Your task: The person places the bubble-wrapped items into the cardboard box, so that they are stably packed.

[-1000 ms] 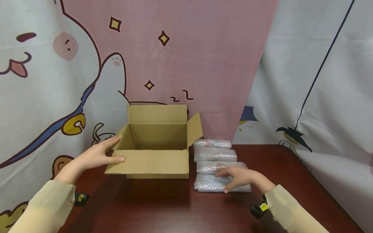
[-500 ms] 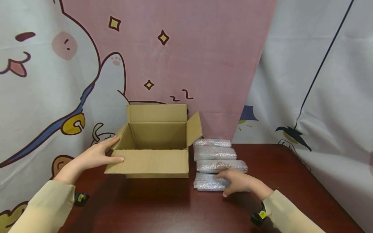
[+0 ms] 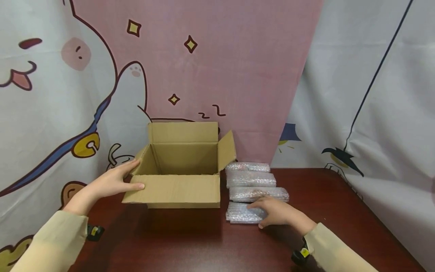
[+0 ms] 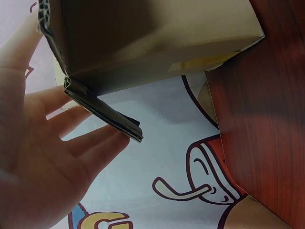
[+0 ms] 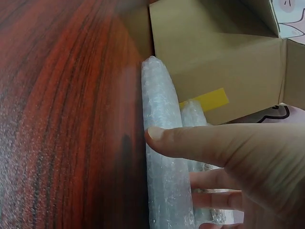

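An open cardboard box (image 3: pixel 183 206) stands on the table with its flaps spread. My left hand (image 3: pixel 108 183) is at its left corner, thumb on the front flap (image 3: pixel 180 189) and fairly straight fingers along the left flap. In the left wrist view, fingertips pass behind that flap (image 4: pixel 107 114). To the right of the box lies a row of bubble-wrapped packages. My right hand (image 3: pixel 280 211) pinches the nearest bubble-wrapped package (image 5: pixel 164 105), thumb on its near side and fingers on the far side. What the wrap contains is hidden.
Behind it lie several more wrapped packages, including one with reddish marks (image 3: pixel 259 193) and one farther back (image 3: pixel 251 178). The box's right flap (image 3: pixel 227 151) leans out over the row's far end. A printed cloth (image 3: pixel 238 75) hangs behind the dark red table (image 3: pixel 190 241).
My right hand has shifted slightly toward me and left, settling with its thumb at the nearest package's near edge. The left hand and the box look the same.
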Demonstrator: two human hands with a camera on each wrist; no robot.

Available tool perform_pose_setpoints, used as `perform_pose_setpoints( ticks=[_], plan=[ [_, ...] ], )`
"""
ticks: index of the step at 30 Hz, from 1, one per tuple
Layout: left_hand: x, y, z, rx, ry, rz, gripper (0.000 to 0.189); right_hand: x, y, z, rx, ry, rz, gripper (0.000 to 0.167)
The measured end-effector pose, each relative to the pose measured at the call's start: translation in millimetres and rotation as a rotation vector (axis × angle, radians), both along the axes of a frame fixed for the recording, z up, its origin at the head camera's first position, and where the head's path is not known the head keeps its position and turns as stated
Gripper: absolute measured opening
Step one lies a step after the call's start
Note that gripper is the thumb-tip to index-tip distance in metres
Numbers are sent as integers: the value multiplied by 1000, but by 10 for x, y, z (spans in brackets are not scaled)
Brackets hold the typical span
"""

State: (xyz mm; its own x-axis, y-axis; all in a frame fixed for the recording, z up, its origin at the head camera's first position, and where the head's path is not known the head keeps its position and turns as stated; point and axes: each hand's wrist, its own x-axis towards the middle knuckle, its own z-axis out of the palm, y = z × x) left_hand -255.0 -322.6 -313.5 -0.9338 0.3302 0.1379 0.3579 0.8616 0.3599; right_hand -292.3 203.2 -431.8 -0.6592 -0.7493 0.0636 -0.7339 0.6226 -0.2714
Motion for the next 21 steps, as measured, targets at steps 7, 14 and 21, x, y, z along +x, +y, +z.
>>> perform_pose_setpoints(
  ticks=[7, 14, 21],
  plan=[
    [18, 11, 9, 12, -6, -1, 97, 24, -40, 12, 25, 8, -42, 61],
    [15, 22, 13, 10, -5, -3, 96, 17, -57, 21, 42, -2, -41, 62],
    [20, 23, 14, 14, -7, -3, 96, 26, -73, 35, 47, -16, -40, 64]
  ],
)
